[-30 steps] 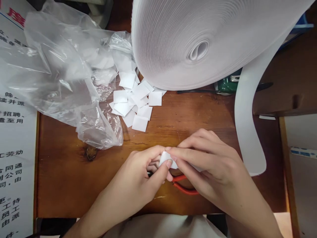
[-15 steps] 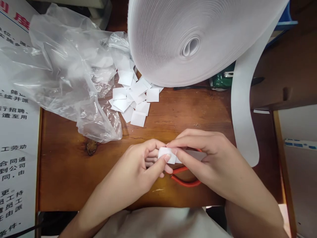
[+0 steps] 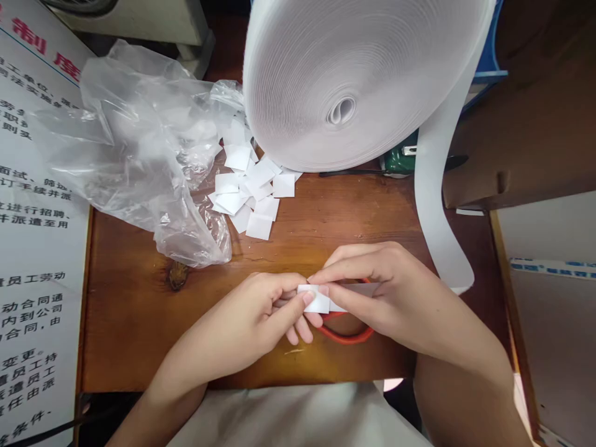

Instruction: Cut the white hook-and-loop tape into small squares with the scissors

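Observation:
A small white square piece [image 3: 318, 302] lies over the end of a white strip [image 3: 339, 300], and both are held above the wooden table. My left hand [image 3: 274, 310] pinches the square's left side between thumb and fingers. From the right, my right hand [image 3: 372, 285] grips the square and strip together at the overlap, thumb below and fingertips above. The strip passes behind the right hand toward the long band [image 3: 437, 205] that hangs off a large white roll [image 3: 363, 68]. Red looped handles [image 3: 347, 338] lie under the right hand; the rest of that tool is hidden.
Loose white squares [image 3: 258, 226] are piled left of the roll, beside a crumpled clear plastic bag [image 3: 139, 136]. A green tape measure [image 3: 395, 158] is partly behind the band. A printed sheet [image 3: 37, 248] borders the left, a brown box [image 3: 526, 124] the right.
The view has shifted slightly. The square has straightened to line up more evenly with the strip's end; both hands keep their hold close together.

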Demonstrator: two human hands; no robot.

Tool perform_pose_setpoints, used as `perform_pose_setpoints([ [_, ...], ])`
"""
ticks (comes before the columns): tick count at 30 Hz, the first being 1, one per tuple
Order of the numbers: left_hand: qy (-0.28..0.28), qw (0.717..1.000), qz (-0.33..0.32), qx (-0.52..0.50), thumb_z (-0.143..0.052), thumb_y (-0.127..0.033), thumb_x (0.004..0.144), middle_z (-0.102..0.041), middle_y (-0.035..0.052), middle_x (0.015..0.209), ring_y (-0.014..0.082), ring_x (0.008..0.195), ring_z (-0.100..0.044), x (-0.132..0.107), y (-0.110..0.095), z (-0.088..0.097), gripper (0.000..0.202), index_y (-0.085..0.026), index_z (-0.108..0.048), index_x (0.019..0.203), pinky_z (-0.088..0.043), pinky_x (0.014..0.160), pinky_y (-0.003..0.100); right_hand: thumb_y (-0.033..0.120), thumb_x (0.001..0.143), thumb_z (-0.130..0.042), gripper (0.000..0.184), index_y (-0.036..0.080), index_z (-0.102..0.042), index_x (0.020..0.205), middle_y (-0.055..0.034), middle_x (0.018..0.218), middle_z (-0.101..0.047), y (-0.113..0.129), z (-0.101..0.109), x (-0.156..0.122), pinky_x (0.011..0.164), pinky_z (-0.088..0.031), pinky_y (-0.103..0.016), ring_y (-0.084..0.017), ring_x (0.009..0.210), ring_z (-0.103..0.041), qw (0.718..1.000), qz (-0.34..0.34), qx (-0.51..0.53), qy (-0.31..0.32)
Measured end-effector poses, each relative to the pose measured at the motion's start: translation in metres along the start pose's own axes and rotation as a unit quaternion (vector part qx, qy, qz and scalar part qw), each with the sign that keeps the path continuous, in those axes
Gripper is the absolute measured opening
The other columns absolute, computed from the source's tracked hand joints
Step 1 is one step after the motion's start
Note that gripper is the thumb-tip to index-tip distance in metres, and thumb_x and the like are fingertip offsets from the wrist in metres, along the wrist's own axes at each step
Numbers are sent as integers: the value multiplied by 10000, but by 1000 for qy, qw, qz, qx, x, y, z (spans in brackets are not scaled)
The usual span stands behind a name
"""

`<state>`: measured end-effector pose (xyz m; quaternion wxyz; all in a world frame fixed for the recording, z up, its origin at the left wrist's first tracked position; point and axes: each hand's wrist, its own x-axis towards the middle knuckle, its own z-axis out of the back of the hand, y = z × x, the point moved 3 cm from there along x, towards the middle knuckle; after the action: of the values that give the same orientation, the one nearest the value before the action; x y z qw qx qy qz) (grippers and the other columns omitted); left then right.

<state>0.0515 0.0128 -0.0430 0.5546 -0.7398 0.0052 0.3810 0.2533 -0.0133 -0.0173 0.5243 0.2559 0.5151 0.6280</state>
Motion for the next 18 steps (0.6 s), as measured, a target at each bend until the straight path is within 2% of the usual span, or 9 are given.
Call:
perform_pose_setpoints([
  [2, 12, 1000, 1, -9, -585, -447, 1173, -838, 32, 888, 116, 784, -782, -1, 2, 0, 368, -159, -780, 1055, -634, 762, 180, 227, 1083, -716, 271, 287, -905, 898, 27, 932, -823, -2, 0, 0, 637, -504, -209, -94, 776, -739, 1000, -10, 7, 18],
  [6, 38, 998, 22, -37, -616, -503, 1152, -848, 56, 987, 132, 831, -812, -4, 5, -1, 402, -152, -788, 1060, -657, 743, 184, 193, 1070, -702, 234, 231, -891, 935, 10, 941, -808, -2, 1, -1, 646, -509, -217, -97, 774, -735, 999, -12, 9, 43],
  [9, 71, 994, 51, -61, -700, -506, 1101, -856, 71, 1049, 158, 851, -838, -3, 7, -3, 362, -155, -790, 1089, -661, 676, 186, 166, 1058, -717, 201, 191, -880, 943, 0, 929, -800, 1, -1, 3, 649, -498, -223, -89, 746, -706, 997, 24, 5, 75],
  [12, 91, 993, 55, -58, -694, -494, 1105, -855, 66, 1029, 168, 853, -839, -1, 5, -2, 347, -161, -791, 1093, -671, 681, 202, 70, 1034, -701, 232, 181, -868, 918, 15, 883, -790, 9, -4, 5, 682, -486, -217, -69, 729, -675, 994, 62, -27, 89],
  [13, 83, 994, 49, -50, -665, -492, 1123, -853, 62, 1019, 161, 856, -832, -1, 4, -1, 355, -162, -788, 1080, -670, 696, 201, 47, 1029, -695, 239, 181, -862, 922, 20, 869, -784, 14, -4, 2, 701, -488, -221, -72, 740, -672, 993, 77, -56, 65],
  [15, 50, 998, 35, -26, -598, -492, 1159, -847, 50, 997, 138, 859, -809, -3, 0, 3, 388, -167, -780, 1053, -650, 714, 180, 55, 1046, -674, 225, 183, -840, 963, 7, 908, -783, 26, -1, -10, 754, -506, -248, -105, 819, -691, 984, 99, -145, -39],
  [16, 26, 999, 26, -10, -578, -492, 1170, -845, 40, 992, 127, 863, -797, -5, -3, 7, 395, -175, -777, 1043, -635, 715, 167, 73, 1051, -666, 192, 179, -813, 988, -13, 954, -784, 33, 2, -21, 795, -527, -269, -137, 888, -705, 968, 110, -197, -113],
  [17, 3, 1000, 18, 10, -566, -496, 1175, -842, 26, 987, 119, 866, -790, -8, -5, 11, 399, -187, -775, 1035, -622, 714, 158, 113, 1087, -623, 190, 194, -789, 1042, -30, 1049, -796, 38, 3, -33, 818, -545, -283, -158, 951, -721, 953, 107, -238, -156],
  [18, -18, 999, 11, 31, -565, -504, 1175, -839, 11, 981, 115, 866, -784, -10, -7, 15, 399, -201, -774, 1023, -612, 711, 155, 106, 1087, -578, 217, 235, -750, 1054, -7, 1068, -789, 41, 1, -45, 775, -557, -252, -140, 925, -728, 955, 97, -239, -145],
])
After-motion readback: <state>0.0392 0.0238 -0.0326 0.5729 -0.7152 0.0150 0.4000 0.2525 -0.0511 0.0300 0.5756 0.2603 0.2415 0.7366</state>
